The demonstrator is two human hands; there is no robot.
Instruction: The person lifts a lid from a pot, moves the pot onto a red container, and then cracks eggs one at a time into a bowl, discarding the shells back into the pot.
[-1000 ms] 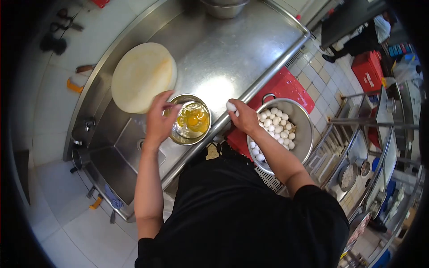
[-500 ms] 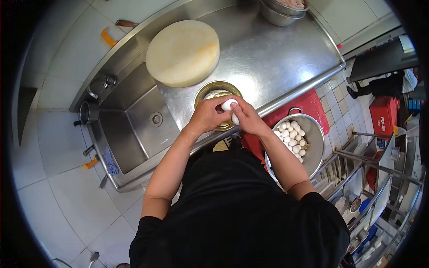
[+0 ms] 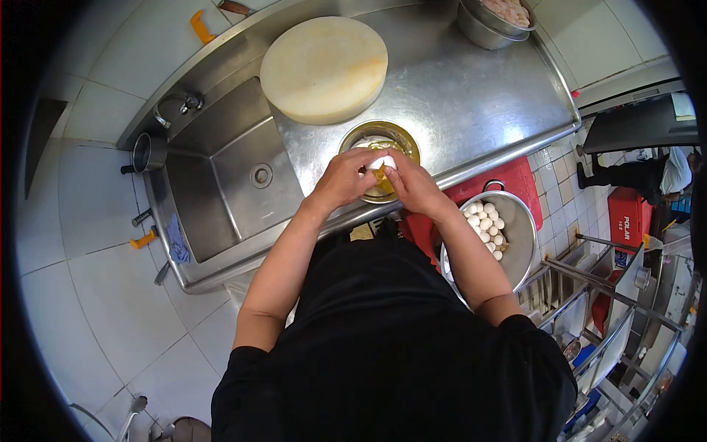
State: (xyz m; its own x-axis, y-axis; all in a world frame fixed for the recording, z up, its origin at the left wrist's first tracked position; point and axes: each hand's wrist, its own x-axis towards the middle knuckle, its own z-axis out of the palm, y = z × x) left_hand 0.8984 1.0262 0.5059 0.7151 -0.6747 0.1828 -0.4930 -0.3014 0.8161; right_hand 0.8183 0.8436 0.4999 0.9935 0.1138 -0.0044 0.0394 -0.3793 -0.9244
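Note:
My left hand (image 3: 343, 180) and my right hand (image 3: 417, 188) meet over a round metal bowl (image 3: 409, 138) at the counter's front edge. Between their fingertips is a white egg (image 3: 381, 163), cracked open, with yellow yolk showing under it. Both hands are closed on the shell, left and right. Clear, shiny egg liquid lies in the bowl, partly covered by my fingers. Below my right forearm, a large metal pot (image 3: 524, 234) holds many whole white eggs (image 3: 482, 221).
A thick round cutting board (image 3: 324, 70) lies on the steel counter (image 3: 471, 96), left of stacked bowls (image 3: 490, 29) with pale pieces inside. A sink (image 3: 228, 184) is at left. The pot rests by a red surface (image 3: 519, 184). Another person (image 3: 637, 177) is at far right.
The egg between my hands has gone from whole-looking to cracked, with yolk now visible. The whole view has shifted slightly.

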